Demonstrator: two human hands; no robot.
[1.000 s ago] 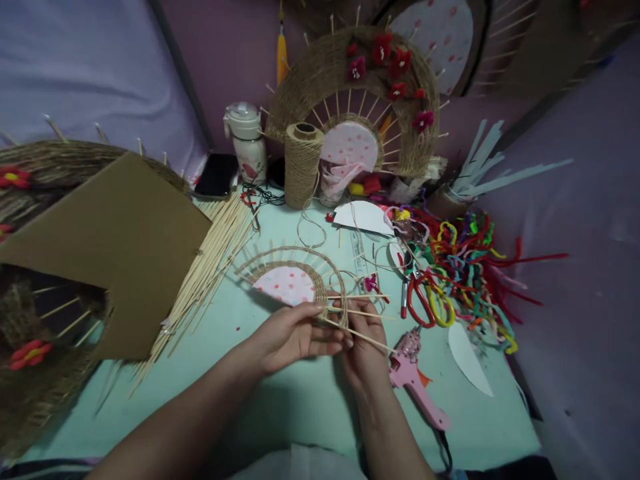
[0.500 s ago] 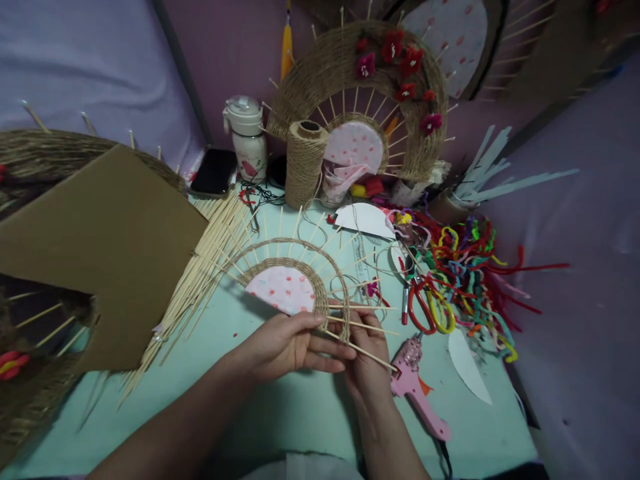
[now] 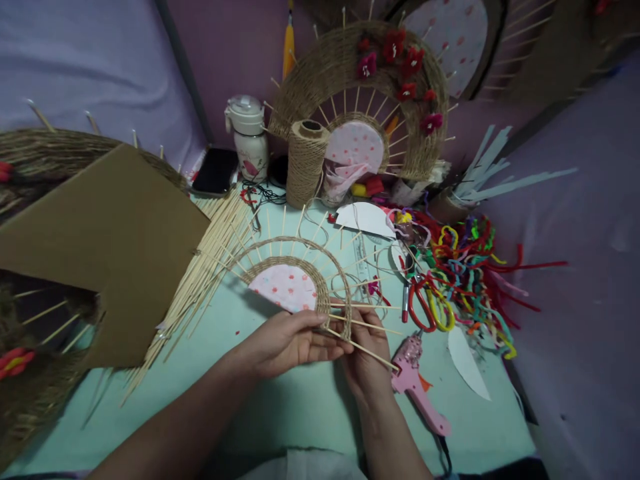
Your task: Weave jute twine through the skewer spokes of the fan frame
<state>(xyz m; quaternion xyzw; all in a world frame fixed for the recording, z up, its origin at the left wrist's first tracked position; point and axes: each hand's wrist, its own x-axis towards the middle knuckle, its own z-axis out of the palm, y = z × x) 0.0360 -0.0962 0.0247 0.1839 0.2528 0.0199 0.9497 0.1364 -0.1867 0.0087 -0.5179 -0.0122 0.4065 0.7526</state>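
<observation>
Because its sticks [image 3: 375, 356] splayed widely, the woven fan [image 3: 283, 287] was presumably steadied at two spots above the worktop [image 3: 475, 427]: left hand [image 3: 293, 343] fingers pinching its inner weave [image 3: 323, 293], right hand [image 3: 367, 350] fingers grasping near its outer band [image 3: 347, 293].

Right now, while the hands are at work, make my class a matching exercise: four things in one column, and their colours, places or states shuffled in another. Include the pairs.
Things
1. Glue gun
2. Spool
3. Small fan
4. Phone

Descriptions
A. Held by the left hand
B. Black, lying left of the bottle
C. Pink, lying to the right of the right hand
D. Brown, standing upright

Right pairs: 1-C, 2-D, 3-A, 4-B
</observation>
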